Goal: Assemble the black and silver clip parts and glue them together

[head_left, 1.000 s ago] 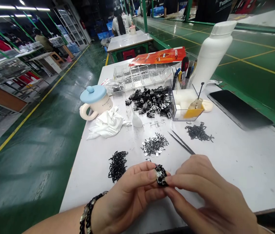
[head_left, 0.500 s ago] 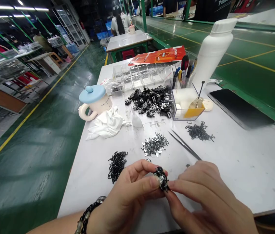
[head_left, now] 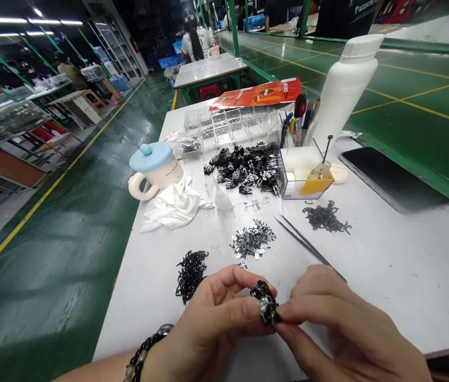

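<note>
Between the thumb and fingers of my left hand (head_left: 220,313) is a small black-and-silver metal assembly (head_left: 264,302). My right hand (head_left: 339,323) pinches its lower right end between thumb and forefinger; whether a separate small piece is in that pinch I cannot tell. Just beyond my hands lies a pile of small silver metal plates (head_left: 252,239). Left of it is a heap of black hooked pieces (head_left: 191,273), and a looser heap of similar dark pieces (head_left: 326,216) lies to the right. Black tweezers (head_left: 308,245) rest on the white table (head_left: 399,286) beyond my right hand.
Farther back sit a pile of black-and-silver assemblies (head_left: 244,167), a clear divided tray (head_left: 224,139), and a clear box (head_left: 304,185) with a small bottle. A lidded mug (head_left: 153,164) and crumpled tissue (head_left: 174,207) stand left; a white bottle (head_left: 346,87) and phone (head_left: 394,178) are right.
Both hands and the assembly sit slightly lower in the picture. More of the tweezers shows beyond my right hand. The grip on the assembly looks much the same.
</note>
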`<state>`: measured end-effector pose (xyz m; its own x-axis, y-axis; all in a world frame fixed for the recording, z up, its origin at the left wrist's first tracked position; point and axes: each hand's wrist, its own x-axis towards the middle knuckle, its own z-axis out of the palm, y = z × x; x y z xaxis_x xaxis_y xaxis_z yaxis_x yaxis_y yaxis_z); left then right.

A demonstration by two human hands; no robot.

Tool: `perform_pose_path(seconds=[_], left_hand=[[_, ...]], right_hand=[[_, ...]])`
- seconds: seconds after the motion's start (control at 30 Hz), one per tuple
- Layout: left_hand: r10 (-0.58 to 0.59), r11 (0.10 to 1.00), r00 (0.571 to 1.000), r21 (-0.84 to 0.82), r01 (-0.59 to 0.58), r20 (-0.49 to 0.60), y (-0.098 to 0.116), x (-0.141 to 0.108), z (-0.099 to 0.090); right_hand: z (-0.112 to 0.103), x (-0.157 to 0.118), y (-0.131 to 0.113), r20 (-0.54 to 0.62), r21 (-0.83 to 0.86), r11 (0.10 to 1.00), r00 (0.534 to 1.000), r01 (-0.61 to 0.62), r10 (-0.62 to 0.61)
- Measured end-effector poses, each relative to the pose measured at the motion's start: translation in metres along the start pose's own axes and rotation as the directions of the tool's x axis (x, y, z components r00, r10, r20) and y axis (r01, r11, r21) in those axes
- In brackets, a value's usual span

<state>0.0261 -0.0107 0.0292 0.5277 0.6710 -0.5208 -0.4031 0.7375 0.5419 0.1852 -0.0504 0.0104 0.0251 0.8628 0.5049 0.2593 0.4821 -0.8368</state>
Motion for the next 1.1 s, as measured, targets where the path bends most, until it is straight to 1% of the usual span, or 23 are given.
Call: perform_pose_path(seconds=[0.07,0.2,0.37,0.5,0.6,0.7,0.77,0.87,0.93,1.1], left_hand=[[-0.02,1.0,1.0,0.0,0.02,0.004,0.0,0.0,-0.001],[-0.067,0.998,0.997,-0.01,0.068,0.023,-0.002,-0.001,-0.003],[-0.1,0.994,0.994,-0.031,0.102,0.052,-0.003,-0.001,-0.006],[-0.119,0.988,0.988,-0.089,0.128,0.101,-0.003,0.001,-0.007],[-0.137,0.98,0.98,-0.126,0.156,0.146,-0.003,0.002,-0.008],[-0.168,0.973,0.974,-0.134,0.189,0.151,-0.004,0.002,-0.009],[-0.184,0.971,0.972,-0.126,0.203,0.147,-0.004,0.002,-0.009],[-0.194,0.969,0.966,-0.117,0.216,0.172,-0.006,0.002,-0.009],[-0.194,0.968,0.962,-0.118,0.219,0.194,-0.007,0.002,-0.009],[-0.214,0.961,0.953,-0.131,0.245,0.215,-0.009,0.001,-0.009]], right_hand=[[0.001,-0.001,0.004,0.011,0.055,0.997,0.999,-0.05,0.049],[0.0,0.002,0.009,0.083,0.12,0.992,0.996,-0.044,0.034],[-0.003,0.005,0.008,0.11,0.202,0.97,0.988,-0.133,0.112],[-0.003,0.009,0.007,0.146,0.22,0.965,0.983,-0.143,0.112],[-0.006,0.015,0.004,0.194,0.204,0.973,0.979,-0.106,0.066],[-0.011,0.02,0.001,0.254,0.165,0.984,0.967,-0.065,0.022],[-0.016,0.022,0.001,0.308,0.157,0.985,0.951,-0.075,0.023],[-0.022,0.023,0.002,0.394,0.141,0.987,0.919,-0.079,0.018],[-0.025,0.023,0.003,0.435,0.109,0.994,0.9,-0.032,-0.018],[-0.029,0.028,0.004,0.493,0.049,0.993,0.862,0.11,-0.12]])
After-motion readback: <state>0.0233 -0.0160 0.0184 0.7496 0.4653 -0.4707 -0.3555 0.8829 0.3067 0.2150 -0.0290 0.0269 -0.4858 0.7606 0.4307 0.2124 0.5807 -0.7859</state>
